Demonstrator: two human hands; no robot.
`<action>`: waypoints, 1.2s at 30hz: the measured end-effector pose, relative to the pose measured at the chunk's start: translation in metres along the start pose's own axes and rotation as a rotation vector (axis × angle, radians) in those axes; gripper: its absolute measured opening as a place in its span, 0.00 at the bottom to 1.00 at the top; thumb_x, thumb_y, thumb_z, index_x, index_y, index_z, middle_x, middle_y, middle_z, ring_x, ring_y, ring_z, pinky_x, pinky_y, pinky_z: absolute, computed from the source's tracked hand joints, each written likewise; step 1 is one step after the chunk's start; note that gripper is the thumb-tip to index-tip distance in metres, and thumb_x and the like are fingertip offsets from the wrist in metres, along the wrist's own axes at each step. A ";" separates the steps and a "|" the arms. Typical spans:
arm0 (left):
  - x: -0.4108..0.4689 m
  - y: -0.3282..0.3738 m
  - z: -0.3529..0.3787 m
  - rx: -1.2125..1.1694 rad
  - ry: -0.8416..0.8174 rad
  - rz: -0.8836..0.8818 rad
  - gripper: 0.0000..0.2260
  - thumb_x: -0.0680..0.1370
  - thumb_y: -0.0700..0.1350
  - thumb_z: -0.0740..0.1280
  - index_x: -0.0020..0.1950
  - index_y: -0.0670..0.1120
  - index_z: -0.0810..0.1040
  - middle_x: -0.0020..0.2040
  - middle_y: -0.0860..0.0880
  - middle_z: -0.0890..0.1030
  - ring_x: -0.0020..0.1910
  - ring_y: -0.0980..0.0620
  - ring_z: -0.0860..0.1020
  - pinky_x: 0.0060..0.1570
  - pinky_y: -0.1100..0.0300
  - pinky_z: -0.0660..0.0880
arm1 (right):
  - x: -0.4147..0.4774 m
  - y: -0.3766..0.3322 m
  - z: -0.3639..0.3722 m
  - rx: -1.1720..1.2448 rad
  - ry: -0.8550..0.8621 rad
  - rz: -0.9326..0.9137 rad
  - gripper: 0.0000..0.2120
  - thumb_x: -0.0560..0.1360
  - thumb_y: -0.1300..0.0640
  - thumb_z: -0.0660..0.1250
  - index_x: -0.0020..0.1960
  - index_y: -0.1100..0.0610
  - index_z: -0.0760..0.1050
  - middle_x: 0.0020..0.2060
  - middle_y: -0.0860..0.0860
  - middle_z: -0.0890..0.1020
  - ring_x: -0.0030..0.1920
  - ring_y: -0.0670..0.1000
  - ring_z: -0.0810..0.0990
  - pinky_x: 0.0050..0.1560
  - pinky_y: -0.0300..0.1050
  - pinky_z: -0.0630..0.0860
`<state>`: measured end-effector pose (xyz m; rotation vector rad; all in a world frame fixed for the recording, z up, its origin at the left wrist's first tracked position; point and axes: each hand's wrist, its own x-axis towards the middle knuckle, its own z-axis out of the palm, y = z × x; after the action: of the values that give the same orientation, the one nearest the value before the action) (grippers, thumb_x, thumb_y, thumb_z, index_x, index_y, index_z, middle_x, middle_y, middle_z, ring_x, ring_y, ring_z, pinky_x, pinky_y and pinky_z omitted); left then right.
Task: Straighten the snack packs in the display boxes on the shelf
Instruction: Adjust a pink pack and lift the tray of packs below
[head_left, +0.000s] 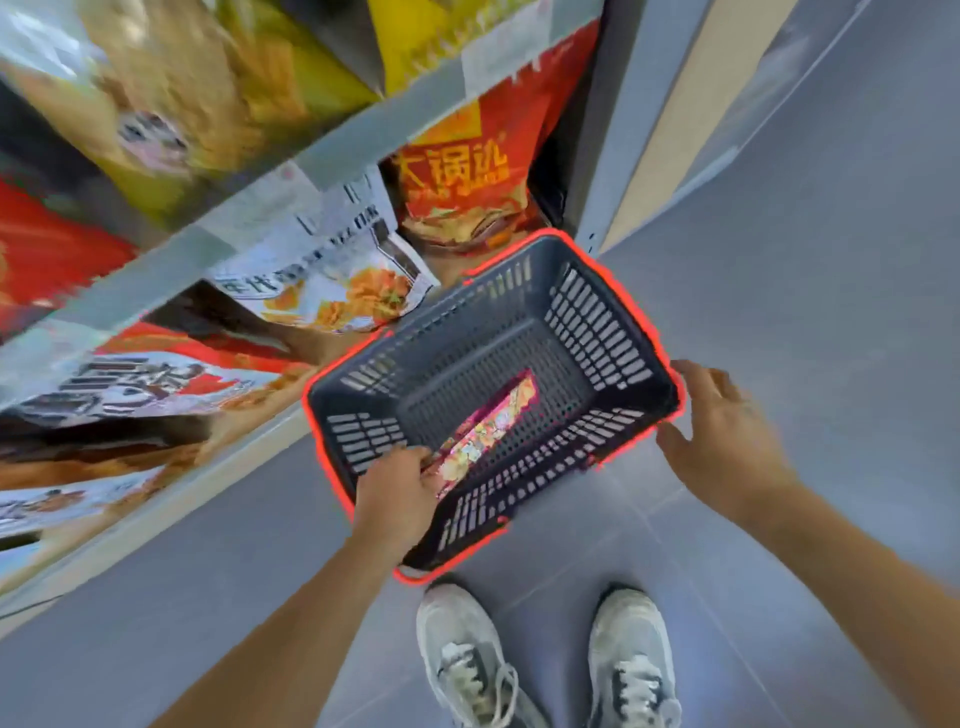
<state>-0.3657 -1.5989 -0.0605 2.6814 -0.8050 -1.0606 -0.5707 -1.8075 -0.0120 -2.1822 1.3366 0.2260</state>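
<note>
- Down on the grey floor stands a dark grey basket with a red rim, pushed close to the foot of the shelf.
- A long, narrow snack pack with a bright pink and yellow print lies slantwise on the bottom of the basket, its far end pointing toward the middle of the basket.
- The left hand reaches over the near rim into the basket, back of the hand up. Its fingers are curled round the near end of the snack pack and grasp it.
- The right hand hangs just beside the basket's right rim, fingers spread and released, holding nothing. Whether its fingertips touch the rim cannot be told.
- On the lower level of the shelf a red bag with yellow lettering stands upright at the right end, close to the grey upright post.
- Left of the red bag a white bag printed with fried snacks leans forward, its lower edge sticking out past the shelf front, near the basket's far corner.
- More red and white bags lie further left on the same level, smeared by blur.
- On the level above, yellow bags fill the space; their print is too blurred to read.
- Two white shoes stand on the floor just behind the basket, toes pointing toward it.
</note>
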 end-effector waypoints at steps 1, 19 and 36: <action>0.017 0.001 0.011 0.004 0.013 0.008 0.05 0.76 0.44 0.68 0.40 0.46 0.78 0.42 0.43 0.83 0.47 0.40 0.80 0.37 0.53 0.64 | 0.010 0.001 0.009 -0.008 0.014 -0.017 0.27 0.71 0.64 0.70 0.70 0.61 0.68 0.62 0.63 0.75 0.60 0.66 0.74 0.60 0.55 0.70; 0.099 -0.001 0.038 0.128 -0.105 -0.089 0.26 0.81 0.40 0.63 0.78 0.48 0.61 0.73 0.42 0.69 0.61 0.42 0.78 0.57 0.51 0.77 | 0.025 -0.005 0.013 -0.105 0.132 -0.143 0.27 0.71 0.64 0.68 0.69 0.60 0.69 0.65 0.61 0.73 0.60 0.67 0.73 0.55 0.61 0.74; -0.312 0.120 -0.366 -0.164 0.464 0.254 0.11 0.78 0.44 0.62 0.54 0.50 0.82 0.34 0.52 0.81 0.33 0.58 0.78 0.40 0.62 0.76 | -0.194 -0.228 -0.296 0.132 0.117 -0.560 0.04 0.74 0.63 0.67 0.46 0.58 0.80 0.37 0.54 0.82 0.38 0.59 0.80 0.37 0.50 0.77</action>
<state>-0.3610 -1.5553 0.4329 2.4528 -0.8834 -0.4019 -0.5120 -1.7421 0.3997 -2.3791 0.7224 -0.2017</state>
